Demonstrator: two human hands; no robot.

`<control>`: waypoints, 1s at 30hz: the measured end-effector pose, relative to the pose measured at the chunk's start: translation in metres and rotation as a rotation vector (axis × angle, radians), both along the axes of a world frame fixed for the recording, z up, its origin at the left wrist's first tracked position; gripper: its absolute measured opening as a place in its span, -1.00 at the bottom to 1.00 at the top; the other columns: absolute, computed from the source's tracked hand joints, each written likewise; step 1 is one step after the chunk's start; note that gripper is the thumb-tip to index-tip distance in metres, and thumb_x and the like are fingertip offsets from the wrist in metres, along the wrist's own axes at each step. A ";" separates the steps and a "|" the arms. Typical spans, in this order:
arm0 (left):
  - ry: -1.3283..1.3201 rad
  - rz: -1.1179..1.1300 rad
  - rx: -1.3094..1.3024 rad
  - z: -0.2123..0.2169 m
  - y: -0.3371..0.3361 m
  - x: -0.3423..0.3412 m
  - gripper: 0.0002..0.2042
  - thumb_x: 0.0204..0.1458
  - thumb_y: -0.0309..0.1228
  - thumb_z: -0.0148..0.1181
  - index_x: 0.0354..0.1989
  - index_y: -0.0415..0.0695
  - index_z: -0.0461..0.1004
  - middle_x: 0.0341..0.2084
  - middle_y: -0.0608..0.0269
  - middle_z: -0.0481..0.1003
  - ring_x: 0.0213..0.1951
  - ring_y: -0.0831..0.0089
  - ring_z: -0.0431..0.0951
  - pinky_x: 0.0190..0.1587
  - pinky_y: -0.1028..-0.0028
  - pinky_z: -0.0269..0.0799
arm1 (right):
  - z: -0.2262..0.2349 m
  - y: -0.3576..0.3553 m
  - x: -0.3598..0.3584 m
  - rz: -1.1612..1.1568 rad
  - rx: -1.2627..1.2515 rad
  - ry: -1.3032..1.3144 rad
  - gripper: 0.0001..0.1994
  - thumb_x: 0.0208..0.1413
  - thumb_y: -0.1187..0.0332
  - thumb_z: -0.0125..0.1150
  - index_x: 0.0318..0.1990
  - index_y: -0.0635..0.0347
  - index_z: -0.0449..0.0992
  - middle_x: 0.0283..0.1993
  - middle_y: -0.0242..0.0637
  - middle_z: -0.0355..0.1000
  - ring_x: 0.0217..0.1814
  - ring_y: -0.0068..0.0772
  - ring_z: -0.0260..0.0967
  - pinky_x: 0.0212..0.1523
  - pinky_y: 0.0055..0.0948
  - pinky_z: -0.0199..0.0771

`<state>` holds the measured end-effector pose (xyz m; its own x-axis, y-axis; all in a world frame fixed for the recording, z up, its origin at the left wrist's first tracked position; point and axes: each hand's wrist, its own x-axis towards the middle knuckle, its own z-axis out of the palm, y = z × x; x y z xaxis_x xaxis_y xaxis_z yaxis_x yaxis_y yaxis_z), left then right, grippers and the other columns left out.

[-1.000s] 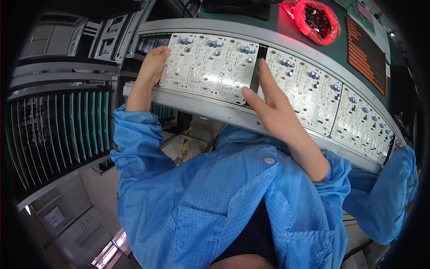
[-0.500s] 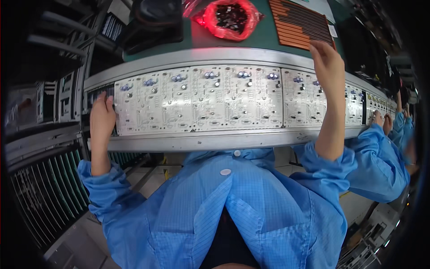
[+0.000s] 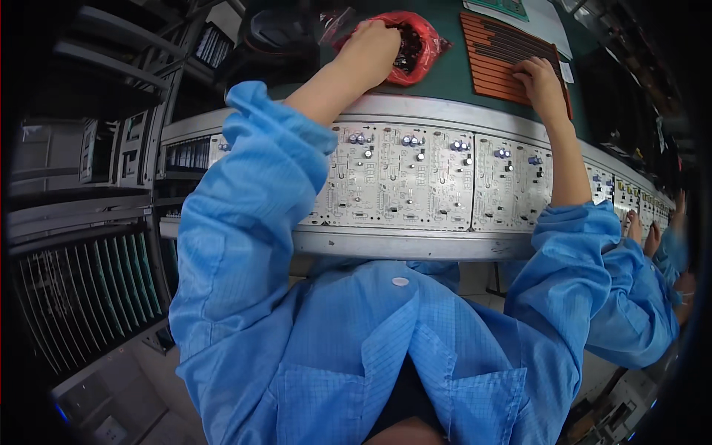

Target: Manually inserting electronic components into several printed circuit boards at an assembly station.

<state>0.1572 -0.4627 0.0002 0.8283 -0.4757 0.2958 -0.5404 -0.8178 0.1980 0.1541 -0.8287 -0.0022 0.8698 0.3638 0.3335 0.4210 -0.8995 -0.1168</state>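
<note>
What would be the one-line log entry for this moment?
left hand: in red bag of parts | right hand: on orange tray | boards: in row on conveyor, untouched

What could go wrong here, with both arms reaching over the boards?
1. The left hand digs in the red bag of small parts; its blue sleeve lies across the white circuit boards and might snag the upright capacitors.
2. The right hand rests on the orange strip tray; a careless pull could scatter strips.
</note>
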 end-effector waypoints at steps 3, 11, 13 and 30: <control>0.011 -0.026 0.014 -0.001 -0.013 0.015 -0.82 0.06 -0.50 0.24 -0.16 -0.26 0.59 -0.26 -0.14 0.56 -0.15 -0.14 0.56 -0.06 0.07 0.48 | -0.008 -0.008 0.002 0.029 -0.016 -0.060 -0.85 0.11 0.49 0.23 -0.15 0.21 0.54 -0.18 -0.17 0.50 -0.02 -0.02 0.39 0.01 -0.21 0.43; -0.061 0.121 -0.115 -0.018 -0.031 0.028 -0.82 0.09 -0.47 0.06 -0.39 -0.22 0.61 -0.39 -0.18 0.60 -0.26 -0.04 0.64 -0.18 0.07 0.55 | 0.006 0.001 -0.014 -0.118 0.376 0.042 -0.81 0.30 0.41 0.13 0.01 0.18 0.49 -0.12 -0.24 0.59 -0.01 -0.32 0.52 0.00 -0.43 0.45; -0.121 0.193 -0.301 -0.001 -0.047 0.012 -0.83 0.06 -0.51 0.07 -0.40 -0.23 0.62 -0.40 -0.16 0.61 -0.26 -0.04 0.65 -0.19 0.08 0.56 | 0.014 0.005 -0.028 -0.166 0.509 0.096 -0.81 0.33 0.40 0.11 0.04 0.18 0.48 -0.10 -0.27 0.61 0.00 -0.40 0.54 0.00 -0.48 0.45; -0.096 0.051 -0.311 0.002 -0.017 0.015 -0.88 -0.10 -0.52 0.21 -0.44 -0.30 0.62 -0.40 -0.28 0.57 -0.28 -0.14 0.62 -0.21 0.12 0.56 | 0.044 0.147 -0.171 0.052 1.109 0.650 -0.76 0.32 0.43 0.14 0.04 0.39 0.45 -0.11 -0.14 0.61 -0.06 -0.50 0.51 0.05 -0.52 0.43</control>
